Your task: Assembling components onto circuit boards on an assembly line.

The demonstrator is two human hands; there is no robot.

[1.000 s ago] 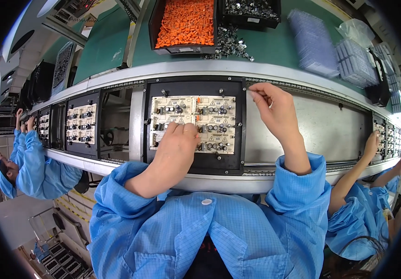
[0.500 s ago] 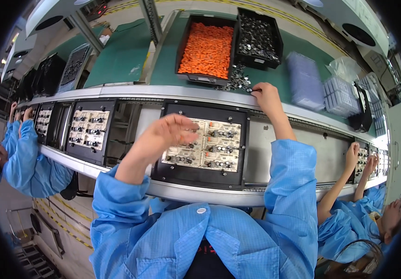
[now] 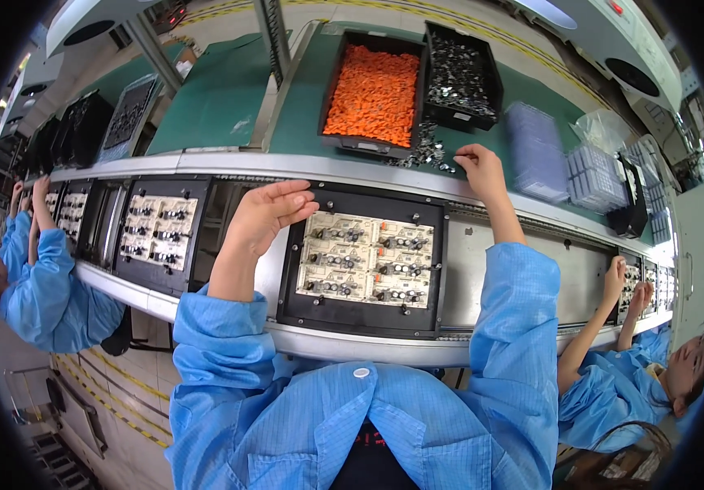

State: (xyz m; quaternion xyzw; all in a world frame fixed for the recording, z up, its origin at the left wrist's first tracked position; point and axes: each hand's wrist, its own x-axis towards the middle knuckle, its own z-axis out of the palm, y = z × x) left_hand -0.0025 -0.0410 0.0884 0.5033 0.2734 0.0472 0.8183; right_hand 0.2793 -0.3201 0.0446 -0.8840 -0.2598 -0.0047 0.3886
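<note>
A green table point(image 3: 295, 122) spans the far side, and nearer, before the person, a black frame point(image 3: 356, 319) holds cream circuit boards point(image 3: 360, 260). On the table stand a black bin of orange parts point(image 3: 366, 145) and, to its right, a bin of dark shiny parts point(image 3: 459, 120). The left hand point(image 3: 268, 214), loosely open, is at the frame's far left corner; the right hand point(image 3: 485, 173), fingertips together, is just right of loose metal pieces point(image 3: 427, 150), its grip unclear.

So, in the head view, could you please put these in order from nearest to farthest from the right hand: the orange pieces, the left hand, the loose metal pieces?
From the right hand:
1. Loose metal pieces: just left of its fingertips.
2. Orange pieces: farther left and higher in the view.
3. Left hand: farthest left.
</note>
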